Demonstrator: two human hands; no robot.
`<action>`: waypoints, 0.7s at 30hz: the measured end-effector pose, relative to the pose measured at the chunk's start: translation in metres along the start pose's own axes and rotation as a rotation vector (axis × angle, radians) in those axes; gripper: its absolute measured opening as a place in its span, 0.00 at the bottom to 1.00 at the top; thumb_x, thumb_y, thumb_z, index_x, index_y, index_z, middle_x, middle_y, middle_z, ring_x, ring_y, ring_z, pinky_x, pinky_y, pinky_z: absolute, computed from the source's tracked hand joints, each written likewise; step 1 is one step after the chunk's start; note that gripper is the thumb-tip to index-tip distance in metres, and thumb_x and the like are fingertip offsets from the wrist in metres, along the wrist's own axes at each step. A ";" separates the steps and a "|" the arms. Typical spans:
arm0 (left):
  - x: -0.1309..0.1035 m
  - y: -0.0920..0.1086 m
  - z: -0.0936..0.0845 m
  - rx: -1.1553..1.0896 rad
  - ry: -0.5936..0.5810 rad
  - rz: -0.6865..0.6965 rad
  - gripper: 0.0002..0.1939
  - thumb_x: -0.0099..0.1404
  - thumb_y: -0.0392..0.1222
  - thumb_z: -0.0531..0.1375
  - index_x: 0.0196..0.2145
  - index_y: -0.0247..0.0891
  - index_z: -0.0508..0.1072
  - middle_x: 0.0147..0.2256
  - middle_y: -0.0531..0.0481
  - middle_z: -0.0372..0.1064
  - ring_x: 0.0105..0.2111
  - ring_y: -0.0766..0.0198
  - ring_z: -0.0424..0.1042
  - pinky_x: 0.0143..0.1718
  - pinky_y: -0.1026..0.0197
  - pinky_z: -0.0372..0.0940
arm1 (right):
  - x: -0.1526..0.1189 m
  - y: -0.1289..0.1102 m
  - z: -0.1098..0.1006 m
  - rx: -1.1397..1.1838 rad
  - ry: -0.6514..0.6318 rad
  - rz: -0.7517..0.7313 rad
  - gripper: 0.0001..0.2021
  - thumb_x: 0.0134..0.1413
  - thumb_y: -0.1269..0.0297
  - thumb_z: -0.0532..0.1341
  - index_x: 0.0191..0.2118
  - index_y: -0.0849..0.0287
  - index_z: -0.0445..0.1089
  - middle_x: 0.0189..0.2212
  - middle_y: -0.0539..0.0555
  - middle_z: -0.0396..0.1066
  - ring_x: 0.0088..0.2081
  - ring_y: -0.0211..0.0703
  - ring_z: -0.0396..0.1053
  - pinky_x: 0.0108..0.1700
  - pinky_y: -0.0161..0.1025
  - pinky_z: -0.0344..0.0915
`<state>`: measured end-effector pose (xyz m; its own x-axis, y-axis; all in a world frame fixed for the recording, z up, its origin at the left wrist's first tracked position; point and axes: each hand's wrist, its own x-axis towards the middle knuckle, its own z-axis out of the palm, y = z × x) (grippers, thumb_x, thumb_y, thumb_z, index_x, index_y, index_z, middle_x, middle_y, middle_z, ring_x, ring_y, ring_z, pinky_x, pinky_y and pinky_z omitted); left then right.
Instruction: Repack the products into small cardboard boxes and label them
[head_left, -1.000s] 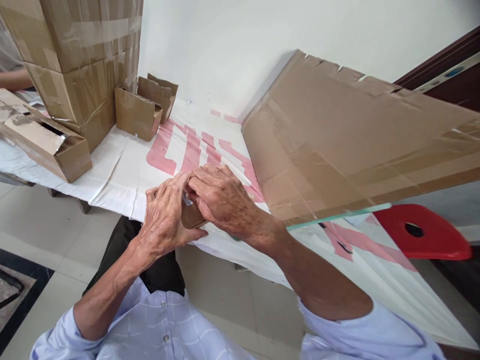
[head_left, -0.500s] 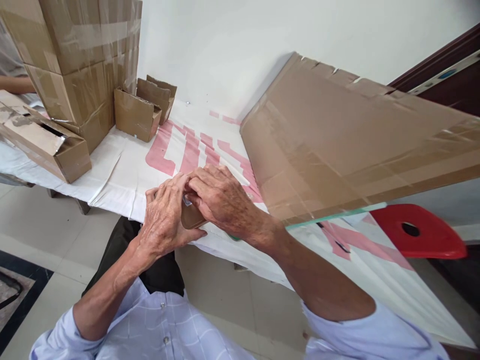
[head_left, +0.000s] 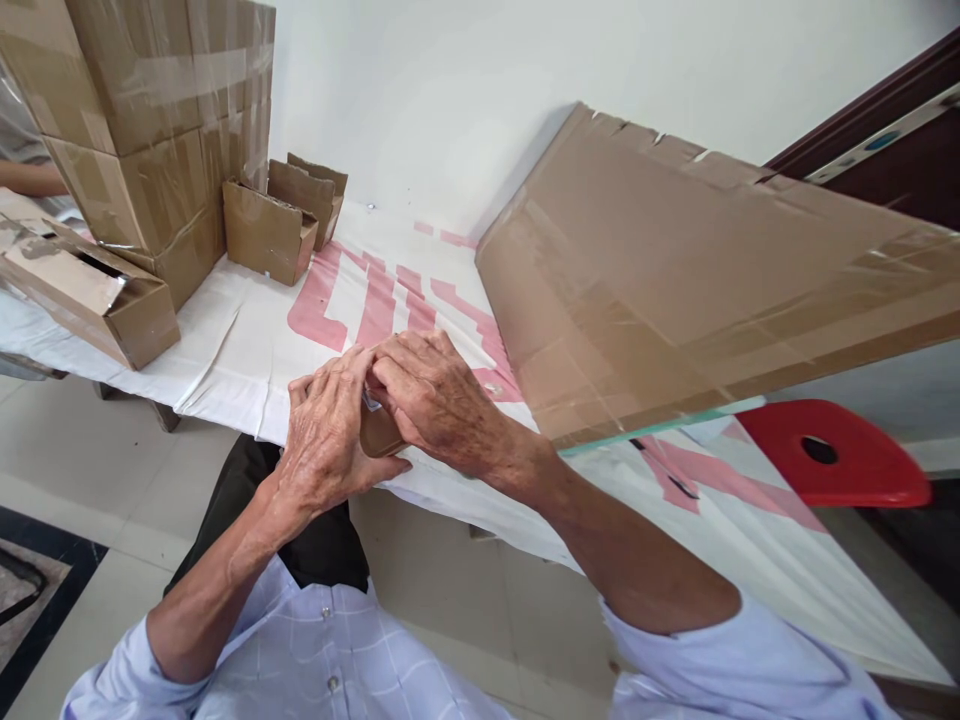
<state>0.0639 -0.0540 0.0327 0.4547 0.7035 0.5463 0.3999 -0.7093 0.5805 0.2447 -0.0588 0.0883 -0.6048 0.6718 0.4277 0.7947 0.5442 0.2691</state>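
Over the table's front edge my two hands meet around a small brown box [head_left: 379, 434] with rounded corners, mostly covered by the fingers. My left hand [head_left: 328, 425] is wrapped along its left side, with the thumb stretched underneath near the lower edge. On the top right, my right hand [head_left: 439, 405] has its fingers bent and pressed together against the box. A bit of white and blue, perhaps a label, peeks out between the hands. What the right fingertips pinch is hidden.
A stack of taped cardboard boxes [head_left: 150, 200] stands left, with a long box [head_left: 97, 290] before it and small open cartons [head_left: 270, 230] beside it. A large cardboard sheet [head_left: 697, 280] leans at right near a red stool [head_left: 862, 470]. A person's arm [head_left: 30, 178] shows far left.
The right hand has shifted very slightly left over the box, its fingers a little more curled. The left hand keeps its hold. The whole view has moved slightly.
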 end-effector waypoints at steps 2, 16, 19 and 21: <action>0.000 0.001 0.000 0.004 0.001 -0.003 0.63 0.48 0.42 0.78 0.73 0.42 0.49 0.68 0.31 0.65 0.67 0.35 0.67 0.63 0.39 0.59 | -0.002 0.000 -0.002 0.032 0.022 -0.015 0.13 0.64 0.80 0.53 0.42 0.58 0.72 0.39 0.59 0.75 0.42 0.53 0.67 0.46 0.48 0.58; -0.001 -0.003 -0.003 0.041 -0.017 -0.011 0.61 0.49 0.44 0.77 0.72 0.39 0.50 0.67 0.29 0.67 0.67 0.35 0.68 0.63 0.39 0.59 | -0.018 -0.004 -0.005 0.496 0.299 0.163 0.10 0.73 0.67 0.56 0.36 0.53 0.66 0.35 0.54 0.72 0.38 0.48 0.68 0.44 0.48 0.65; -0.001 -0.008 -0.006 0.033 -0.030 -0.025 0.61 0.49 0.46 0.78 0.73 0.41 0.51 0.68 0.30 0.66 0.67 0.35 0.67 0.64 0.38 0.59 | -0.017 -0.006 -0.013 0.606 0.314 0.276 0.12 0.75 0.60 0.57 0.35 0.52 0.67 0.34 0.54 0.71 0.39 0.48 0.69 0.45 0.49 0.67; -0.001 -0.013 -0.011 0.014 -0.041 -0.029 0.61 0.49 0.45 0.77 0.73 0.43 0.51 0.69 0.31 0.65 0.68 0.35 0.66 0.66 0.36 0.58 | -0.017 -0.006 -0.018 0.692 0.314 0.354 0.14 0.76 0.55 0.57 0.35 0.52 0.67 0.34 0.54 0.71 0.39 0.48 0.70 0.45 0.50 0.69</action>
<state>0.0494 -0.0448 0.0310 0.4750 0.7218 0.5034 0.4247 -0.6891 0.5872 0.2508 -0.0825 0.0944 -0.2021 0.7455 0.6351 0.6618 0.5820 -0.4725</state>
